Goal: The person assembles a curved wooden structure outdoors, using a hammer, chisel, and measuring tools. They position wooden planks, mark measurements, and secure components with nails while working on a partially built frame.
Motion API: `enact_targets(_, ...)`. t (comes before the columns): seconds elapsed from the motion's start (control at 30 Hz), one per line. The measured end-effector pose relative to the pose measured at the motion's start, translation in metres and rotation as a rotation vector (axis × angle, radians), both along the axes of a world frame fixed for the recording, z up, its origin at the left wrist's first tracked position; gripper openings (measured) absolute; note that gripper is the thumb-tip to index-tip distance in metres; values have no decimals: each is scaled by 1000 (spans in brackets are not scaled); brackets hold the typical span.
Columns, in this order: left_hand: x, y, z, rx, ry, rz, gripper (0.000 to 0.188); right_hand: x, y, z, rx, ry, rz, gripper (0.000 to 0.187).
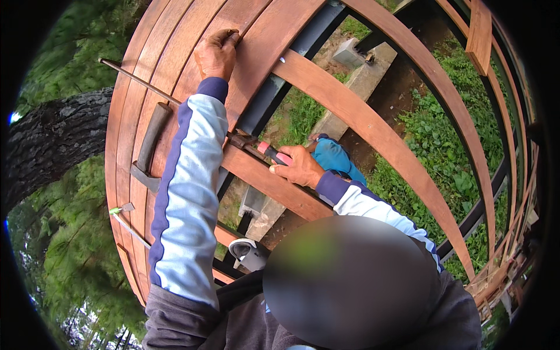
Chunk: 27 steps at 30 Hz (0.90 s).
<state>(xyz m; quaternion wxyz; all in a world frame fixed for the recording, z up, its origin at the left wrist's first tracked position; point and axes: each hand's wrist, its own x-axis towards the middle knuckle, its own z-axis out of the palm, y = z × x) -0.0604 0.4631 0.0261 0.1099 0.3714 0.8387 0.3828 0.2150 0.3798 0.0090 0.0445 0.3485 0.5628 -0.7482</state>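
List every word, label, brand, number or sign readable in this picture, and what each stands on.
None: no text can be read anywhere in view.
Wooden boards: no readable lettering.
Red-and-black handle in the right hand: any marking is too small to read.
Dark-handled tool on the boards: nothing legible.
Striped sleeves: no readable print.

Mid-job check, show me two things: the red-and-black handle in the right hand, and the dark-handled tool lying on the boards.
Red-and-black handle (274,153): head view, on the exposed middle of its grip.
Dark-handled tool (153,136): head view, about midway along its handle.
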Motion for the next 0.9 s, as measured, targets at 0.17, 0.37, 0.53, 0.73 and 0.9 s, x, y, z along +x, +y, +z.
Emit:
enact_targets(0.17, 2, 0, 6, -64, 46, 13, 21, 4, -18, 11, 773, 35, 51, 39)
enact_targets(0.37, 7, 0, 11, -66, 21, 19, 21, 0, -17, 4, 770, -71, 240, 37)
enact_targets(0.53, 3, 0, 6, -108, 43, 28, 22, -4, -7, -1, 539, 16, 93, 23)
enact_targets(0.73, -2, 1, -3, -40, 3, 14, 19, -1, 4, 1, -245, -28, -14, 25)
enact_targets(0.9, 1, 0, 2, -21, 51, 23, 18, 7, -17, 10, 702, -41, 132, 40)
